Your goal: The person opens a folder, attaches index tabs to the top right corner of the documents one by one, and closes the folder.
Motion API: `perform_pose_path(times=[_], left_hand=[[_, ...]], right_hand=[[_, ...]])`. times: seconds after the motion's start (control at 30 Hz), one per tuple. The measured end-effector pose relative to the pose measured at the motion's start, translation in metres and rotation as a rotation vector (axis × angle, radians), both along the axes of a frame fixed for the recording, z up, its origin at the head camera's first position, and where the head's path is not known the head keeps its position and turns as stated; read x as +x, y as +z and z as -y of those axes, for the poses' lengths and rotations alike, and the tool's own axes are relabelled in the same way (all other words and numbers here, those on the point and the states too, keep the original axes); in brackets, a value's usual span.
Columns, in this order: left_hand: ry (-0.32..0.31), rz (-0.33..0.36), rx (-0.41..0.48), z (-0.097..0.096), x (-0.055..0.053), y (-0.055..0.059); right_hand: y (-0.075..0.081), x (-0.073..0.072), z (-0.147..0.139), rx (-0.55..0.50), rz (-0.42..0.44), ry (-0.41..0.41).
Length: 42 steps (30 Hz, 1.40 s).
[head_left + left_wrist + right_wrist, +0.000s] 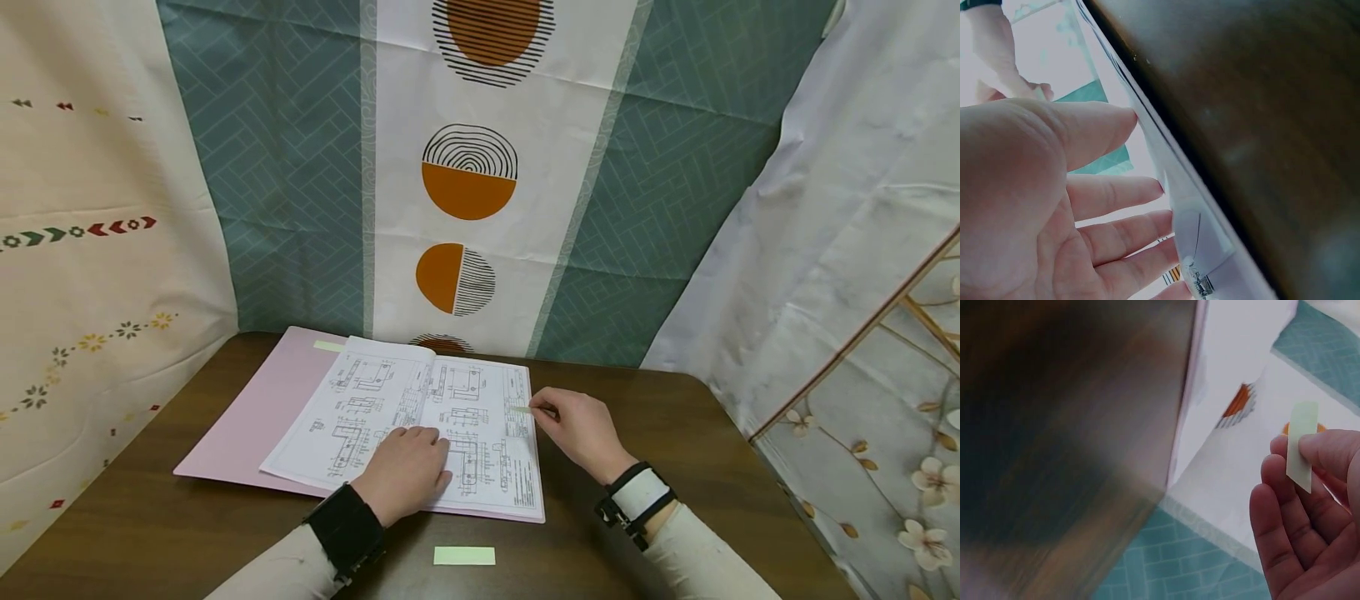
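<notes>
A booklet of technical drawings (480, 400) lies open on the table, its pink cover (258, 417) showing at the left. My left hand (408, 471) rests on the lower middle of the pages, fingers extended; in the left wrist view its fingertips (1150, 187) are right at the paper. My right hand (581, 425) is at the booklet's right edge, pinching a pale green sticky tab (1302, 447) between thumb and forefinger. In the head view that tab overlaps the right page's edge.
Another pale green sticky strip (464, 556) lies on the brown table (630, 542) near its front. A similar tab (327, 346) sits at the top of the pink cover. Patterned curtains (300, 167) hang behind and on both sides.
</notes>
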<state>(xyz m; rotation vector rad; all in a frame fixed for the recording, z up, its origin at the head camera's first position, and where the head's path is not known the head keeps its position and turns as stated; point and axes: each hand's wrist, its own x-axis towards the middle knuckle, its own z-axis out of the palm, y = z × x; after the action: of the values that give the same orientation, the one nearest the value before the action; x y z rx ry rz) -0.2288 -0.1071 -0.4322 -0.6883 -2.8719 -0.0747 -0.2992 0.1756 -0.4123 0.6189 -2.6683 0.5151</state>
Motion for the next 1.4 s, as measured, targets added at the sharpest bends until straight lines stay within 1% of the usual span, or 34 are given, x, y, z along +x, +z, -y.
perform_pose_path(times=[0.1, 0.27, 0.4, 0.63, 0.87, 1.07, 1.27, 1.4], left_hand=[[0.002, 0.000, 0.001, 0.000, 0.000, 0.001], [-0.007, -0.010, 0.001, 0.001, 0.000, 0.001], [-0.004, 0.000, 0.002, 0.001, 0.000, 0.002], [-0.007, -0.002, 0.000, 0.002, 0.000, 0.000], [-0.011, -0.006, 0.004, 0.003, -0.001, -0.002], [-0.011, 0.001, -0.007, 0.002, -0.001, -0.002], [-0.018, -0.015, -0.004, 0.002, -0.001, -0.002], [-0.018, -0.014, -0.004, 0.002, 0.000, -0.003]], right_hand=[[-0.002, -0.011, -0.004, 0.015, -0.003, -0.004], [-0.004, -0.029, -0.009, 0.046, -0.066, -0.006], [-0.006, -0.044, -0.010, 0.088, -0.104, -0.012], [-0.011, -0.068, -0.009, 0.170, -0.125, -0.003], [-0.016, -0.083, -0.009, 0.183, -0.156, 0.027], [-0.019, -0.094, -0.012, 0.190, -0.176, 0.025], [-0.020, -0.103, -0.013, 0.199, -0.160, 0.001], [-0.022, -0.109, -0.012, 0.208, -0.149, -0.008]])
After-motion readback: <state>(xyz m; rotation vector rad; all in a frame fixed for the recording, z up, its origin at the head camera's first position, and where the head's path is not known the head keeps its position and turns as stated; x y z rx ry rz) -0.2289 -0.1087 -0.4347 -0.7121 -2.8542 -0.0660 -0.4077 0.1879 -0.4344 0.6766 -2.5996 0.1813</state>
